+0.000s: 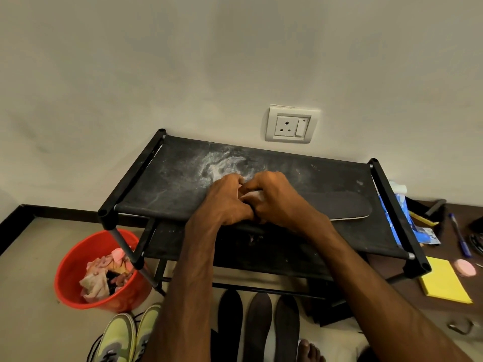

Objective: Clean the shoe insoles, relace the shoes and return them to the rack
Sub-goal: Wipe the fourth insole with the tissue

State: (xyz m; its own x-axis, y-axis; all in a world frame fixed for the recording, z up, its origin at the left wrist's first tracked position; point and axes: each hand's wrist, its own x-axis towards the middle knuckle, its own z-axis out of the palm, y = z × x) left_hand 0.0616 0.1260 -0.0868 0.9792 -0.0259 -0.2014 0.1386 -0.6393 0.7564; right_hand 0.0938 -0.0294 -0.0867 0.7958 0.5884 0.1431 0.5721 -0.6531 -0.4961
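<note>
Insoles are spread over two places in the head view. The top insole [342, 207] lies flat on the upper shelf of the rack [162, 178], toward its right near edge. The floor insoles [258, 325] lie side by side below, near the person's foot, with the shoes [122, 338] at the near left.

Over the middle of that shelf the left hand [227, 199] and right hand [274, 197] meet. Each has a narrow grip, fingers curled and pinching a pale wad [252, 195] between them. Whether it is tissue or cloth I cannot tell.

The step looks like readying this wad for wiping. It would go best if the wad were opened into a flat pad, one hand pinned an end of the top insole, and the other stroked along its length. The pad should stay clear of the white powder smear [217, 165] at the far middle of the shelf.

The shelf is taut black fabric on a black tube frame with knobbed corners. The top insole is thin, long and round-ended, matte dark above with a pale edge, and probably bends easily. A glossy red bucket [70, 273] at the left holds crumpled rags.
</note>
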